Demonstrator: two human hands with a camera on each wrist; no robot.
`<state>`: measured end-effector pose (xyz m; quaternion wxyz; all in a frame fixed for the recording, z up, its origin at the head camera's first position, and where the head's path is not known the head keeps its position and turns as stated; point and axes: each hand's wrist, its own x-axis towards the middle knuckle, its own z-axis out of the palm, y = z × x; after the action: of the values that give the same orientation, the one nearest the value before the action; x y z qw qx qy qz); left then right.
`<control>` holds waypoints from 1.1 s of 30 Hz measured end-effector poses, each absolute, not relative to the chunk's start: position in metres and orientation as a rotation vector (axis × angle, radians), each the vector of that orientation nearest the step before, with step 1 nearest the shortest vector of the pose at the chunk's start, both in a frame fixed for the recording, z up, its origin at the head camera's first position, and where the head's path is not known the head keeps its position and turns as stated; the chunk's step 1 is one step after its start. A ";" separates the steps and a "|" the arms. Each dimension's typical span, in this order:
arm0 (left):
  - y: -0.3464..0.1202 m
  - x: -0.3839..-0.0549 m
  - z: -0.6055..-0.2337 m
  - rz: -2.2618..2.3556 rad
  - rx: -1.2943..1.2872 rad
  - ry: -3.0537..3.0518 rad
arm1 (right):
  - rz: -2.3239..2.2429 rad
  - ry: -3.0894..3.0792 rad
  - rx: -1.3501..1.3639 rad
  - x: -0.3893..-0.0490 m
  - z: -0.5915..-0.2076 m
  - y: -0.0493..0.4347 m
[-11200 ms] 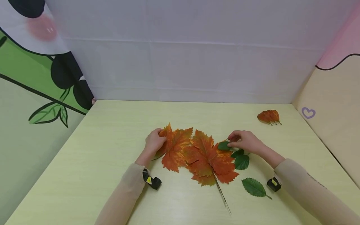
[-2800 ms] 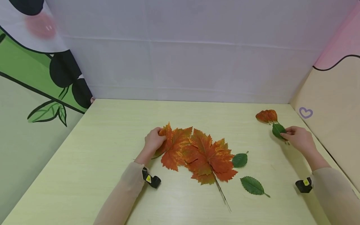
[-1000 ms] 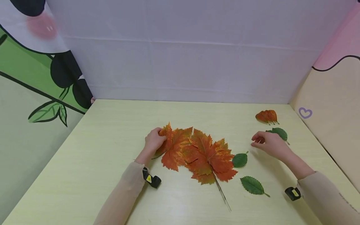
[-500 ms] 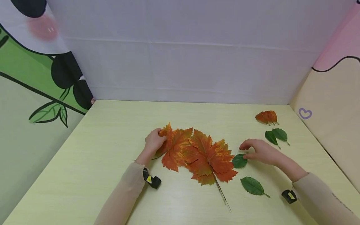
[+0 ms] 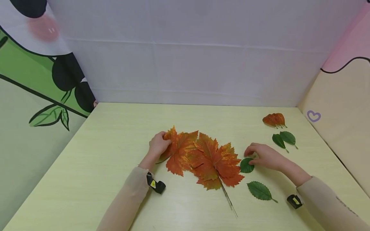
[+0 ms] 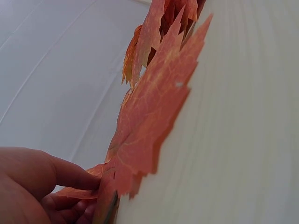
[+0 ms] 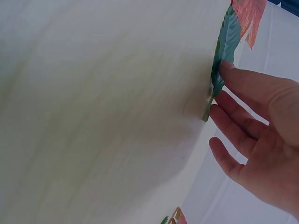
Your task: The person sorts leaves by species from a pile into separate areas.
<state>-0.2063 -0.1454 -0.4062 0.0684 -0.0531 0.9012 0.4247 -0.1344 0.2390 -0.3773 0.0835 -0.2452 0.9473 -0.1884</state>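
Observation:
My left hand point(image 5: 159, 145) pinches the edge of an orange maple leaf point(image 5: 182, 150) between thumb and fingers; the left wrist view shows the leaf point(image 6: 147, 126) lying close to the tabletop. Beside it, more orange maple leaves point(image 5: 214, 160) overlap in a cluster, thin stems pointing toward the front. My right hand point(image 5: 267, 156) pinches a small green leaf point(image 5: 245, 166) at the cluster's right edge. In the right wrist view, the thumb lies on this green leaf point(image 7: 227, 44) and the fingertips sit by its stem.
Another green leaf point(image 5: 259, 190) lies nearer the front. Two green leaves point(image 5: 284, 138) lie at the right, in front of a small row of reddish-brown leaves point(image 5: 274, 120). A pale cloth wall point(image 5: 199, 73) rises behind the table point(image 5: 115, 128), with printed panels at both sides.
My right hand has laid a green leaf beside another at the right, let go, and come back left to the green leaf by the cluster. The left hand has stayed put.

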 end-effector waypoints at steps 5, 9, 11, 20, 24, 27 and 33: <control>-0.146 -0.206 -0.406 1.277 -0.161 2.712 | -0.537 2.830 -0.731 -0.135 -0.377 0.238; -0.146 -0.206 -0.406 1.280 -0.165 2.712 | -0.526 2.832 -0.739 -0.134 -0.377 0.238; -0.145 -0.206 -0.406 1.284 -0.171 2.706 | -0.523 2.837 -0.742 -0.134 -0.376 0.237; -0.145 -0.207 -0.407 1.297 -0.179 2.701 | -0.549 2.820 -0.712 -0.133 -0.370 0.241; -0.145 -0.206 -0.406 1.298 -0.167 2.705 | -0.574 2.820 -0.706 -0.132 -0.367 0.246; -0.145 -0.206 -0.406 1.293 -0.157 2.711 | -0.583 2.833 -0.701 -0.132 -0.367 0.251; -0.145 -0.206 -0.406 1.300 -0.160 2.707 | -0.599 2.855 -0.703 -0.132 -0.365 0.259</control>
<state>-0.2062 -0.1450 -0.4063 0.0671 -0.0532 0.8981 0.4314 -0.1320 0.2588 -0.3651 0.0704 -0.2338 0.9491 -0.1991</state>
